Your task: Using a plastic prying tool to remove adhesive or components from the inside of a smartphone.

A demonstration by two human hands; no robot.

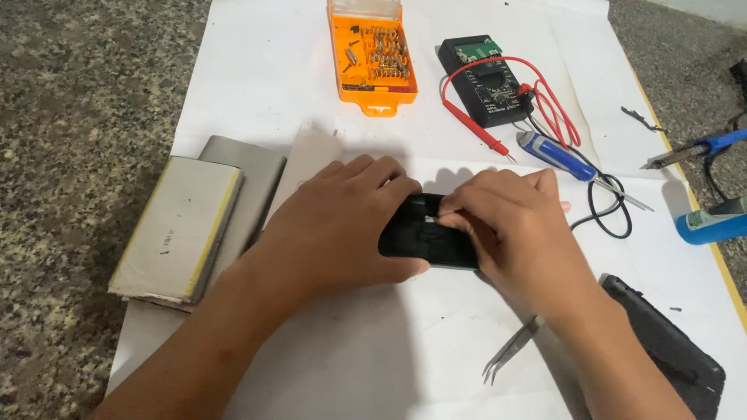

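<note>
- Head view, far left of the frame: a speckled stone desk (70, 117) carries a white paper sheet (257, 70), and at the sheet's left edge lies a flat grey battery pack with yellow edges (177, 227), resting on a grey panel (247, 175).
- Centre left: the left hand (338, 225) lies over the left end of a small black device (426, 237), its grip wrapped around that end, thumb below, fingers on top.
- Top centre: an open orange bit case (373, 54) holds metal bits.
- Centre: the right hand (513, 229) covers the device's right end, fingertips pinching something small on its top face; what it is cannot be told.
- Below: metal tweezers (507, 354) lie on the sheet.
- Upper right: a black multimeter (484, 78) with red leads, then a blue-handled screwdriver (562, 158).
- Lower right: a black flat case (669, 350).
</note>
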